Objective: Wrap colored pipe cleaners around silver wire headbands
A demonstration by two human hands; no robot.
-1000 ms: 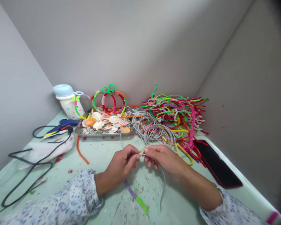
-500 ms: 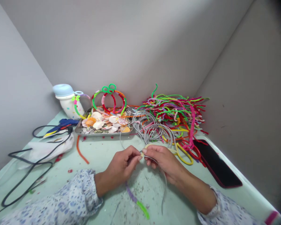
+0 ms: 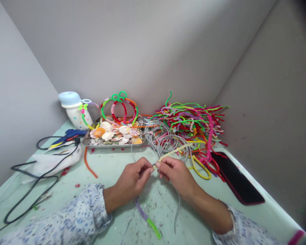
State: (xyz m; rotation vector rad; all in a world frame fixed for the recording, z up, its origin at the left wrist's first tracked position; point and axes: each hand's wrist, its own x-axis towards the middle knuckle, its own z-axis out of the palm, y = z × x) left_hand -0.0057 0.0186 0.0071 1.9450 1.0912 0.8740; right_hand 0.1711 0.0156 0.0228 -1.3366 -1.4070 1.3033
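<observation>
My left hand (image 3: 134, 178) pinches thumb and finger on a wire covered in pipe cleaner. Its purple and green wrapped end (image 3: 143, 213) hangs out below that hand. Fingertip to fingertip with it, my right hand (image 3: 177, 173) is closed on a pale yellow pipe cleaner (image 3: 177, 149), whose free length sticks out up and to the right. A bare grey wire (image 3: 177, 214) trails down beneath my right hand. The exact spot where yellow meets wire is mostly covered by my fingers.
Coils of grey wire (image 3: 168, 144) lie just beyond my hands. Behind stands a metal tray (image 3: 109, 146) of seashells with wrapped rings on it. A heap of pipe cleaners (image 3: 191, 119) and a phone (image 3: 237, 178) are right; a bottle (image 3: 76, 114) and black cable (image 3: 28, 177) left.
The pale yellow pipe cleaner has swung up and now extends to the upper right from my right hand. The hands themselves have barely moved.
</observation>
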